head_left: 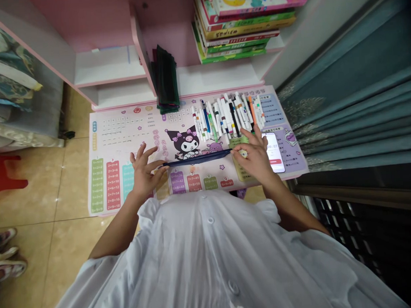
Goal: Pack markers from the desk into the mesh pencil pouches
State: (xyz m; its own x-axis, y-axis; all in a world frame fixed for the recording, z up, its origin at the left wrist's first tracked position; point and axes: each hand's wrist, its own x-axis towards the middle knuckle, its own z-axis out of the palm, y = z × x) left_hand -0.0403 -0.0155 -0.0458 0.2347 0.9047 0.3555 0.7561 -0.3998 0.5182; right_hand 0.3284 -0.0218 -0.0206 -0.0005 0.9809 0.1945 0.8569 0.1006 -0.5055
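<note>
A thin dark blue pouch point(197, 160), seen nearly edge-on, is stretched level between my two hands above the front of the desk mat. My left hand point(146, 169) pinches its left end between thumb and index finger, the other fingers spread. At its right end, the thumb and fingertips of my right hand point(253, 152) grip the corner. Just beyond my right hand lie several white-barrelled marker pens point(226, 116) in a loose row, with a few blue, green, black and orange pens among them. A stack of dark mesh pouches point(166, 78) leans at the back.
The printed mat point(122, 130) covers the desk. A phone point(275, 153) with a lit screen lies beside my right wrist. Books point(234, 39) are piled on the shelf point(219, 78) behind. A curtain point(352, 88) hangs at right; a red stool point(5, 176) and another person's shoes point(9, 267) are at left.
</note>
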